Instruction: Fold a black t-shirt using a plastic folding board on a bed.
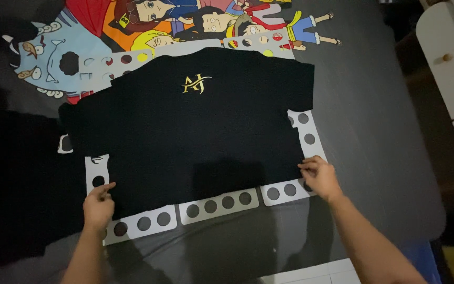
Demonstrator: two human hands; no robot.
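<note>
A black T-shirt (pixel 195 131) with a small gold emblem near the collar lies spread flat on a grey folding board (pixel 219 204) with round holes. My left hand (pixel 98 206) pinches the shirt's near left hem corner, fingers closed on the fabric. At the near right hem corner, my right hand (pixel 320 178) grips the cloth the same way. Both hands rest over the board's lower panels.
The board lies on a dark bedspread (pixel 374 121) with colourful cartoon figures (pixel 148 26) at the far side. A white cabinet (pixel 450 68) with a knob stands at the right. Pale floor tiles (pixel 316 273) show at the near edge.
</note>
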